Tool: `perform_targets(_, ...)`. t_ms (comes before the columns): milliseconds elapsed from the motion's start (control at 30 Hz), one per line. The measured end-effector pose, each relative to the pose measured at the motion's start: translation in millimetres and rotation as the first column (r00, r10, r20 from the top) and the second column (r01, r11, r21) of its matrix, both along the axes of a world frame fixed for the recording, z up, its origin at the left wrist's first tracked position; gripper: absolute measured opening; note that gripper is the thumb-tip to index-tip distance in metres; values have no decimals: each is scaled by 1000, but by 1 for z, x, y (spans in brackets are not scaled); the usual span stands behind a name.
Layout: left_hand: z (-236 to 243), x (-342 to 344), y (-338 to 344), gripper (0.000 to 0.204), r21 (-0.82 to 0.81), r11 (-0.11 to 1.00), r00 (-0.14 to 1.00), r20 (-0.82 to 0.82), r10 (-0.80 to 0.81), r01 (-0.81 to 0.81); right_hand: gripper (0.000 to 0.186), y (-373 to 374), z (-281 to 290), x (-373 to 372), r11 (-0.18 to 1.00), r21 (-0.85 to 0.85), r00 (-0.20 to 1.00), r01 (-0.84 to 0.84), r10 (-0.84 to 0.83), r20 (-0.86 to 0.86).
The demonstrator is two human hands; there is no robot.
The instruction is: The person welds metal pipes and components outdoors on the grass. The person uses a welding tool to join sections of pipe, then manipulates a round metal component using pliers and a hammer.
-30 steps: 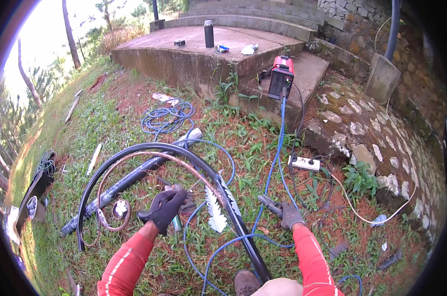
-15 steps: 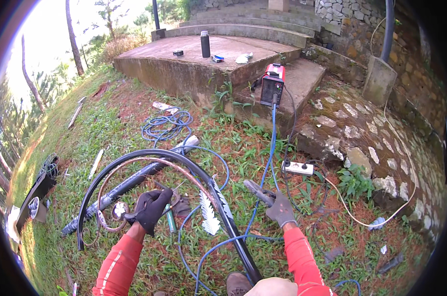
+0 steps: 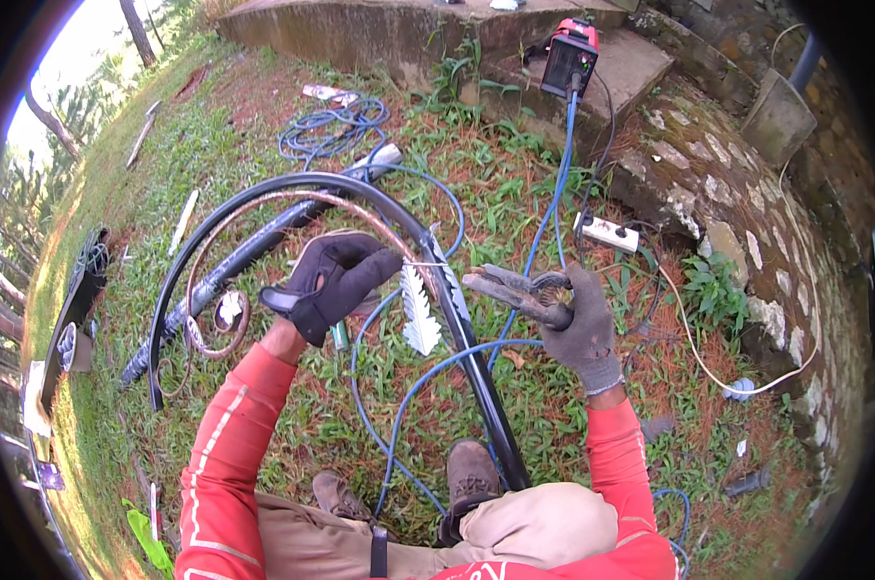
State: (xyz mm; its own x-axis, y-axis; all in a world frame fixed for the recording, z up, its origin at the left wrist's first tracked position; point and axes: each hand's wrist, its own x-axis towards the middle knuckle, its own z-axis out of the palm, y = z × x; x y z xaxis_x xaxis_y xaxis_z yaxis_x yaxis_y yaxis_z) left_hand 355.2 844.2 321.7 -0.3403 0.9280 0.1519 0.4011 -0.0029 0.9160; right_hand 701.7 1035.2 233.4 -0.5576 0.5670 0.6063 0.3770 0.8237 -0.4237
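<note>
My left hand (image 3: 336, 285), in a black glove, is closed on a thin welding rod (image 3: 426, 264) that points to the right. The rod's tip passes in front of a black curved tube (image 3: 476, 372) and just above a whitish metal leaf (image 3: 419, 314). In my right hand (image 3: 584, 333), grey-gloved, is a welding clamp (image 3: 515, 292); its jaws are parted and face the rod across a small gap. Inside the tube's arc runs a rusty scroll (image 3: 263, 197) that curls near my left wrist. My left hand hides part of the ground behind it.
A red-and-black welding machine (image 3: 571, 63) sits on the concrete ledge, with a blue cable (image 3: 556, 198) trailing down. A white power strip (image 3: 606, 233) lies right of it. Another dark pole (image 3: 244, 256) lies under the arc. My boot (image 3: 474, 474) stands by the tube.
My view has tilted down, bringing my legs and boots into sight. My left hand has moved right with the rod, toward the clamp. The clamp's jaws have spread apart.
</note>
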Motion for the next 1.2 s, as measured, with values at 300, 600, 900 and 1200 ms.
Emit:
perform_targets(300,-30,-16,-14,29,-79,994,997,14,-76,77,52,-40,18,-19,999,-30,998,-25,26,61)
perform_targets(600,-30,-29,-29,29,-105,991,996,24,-83,85,64,-49,11,-42,997,29,994,-67,64,92)
perform_targets(900,-44,-37,-28,23,-53,989,989,52,-138,140,67,-50,11,-44,996,-6,992,-85,85,91)
perform_targets(1200,-49,-32,-23,25,-52,981,983,11,-185,185,62,-47,6,-40,995,-18,991,-95,96,92)
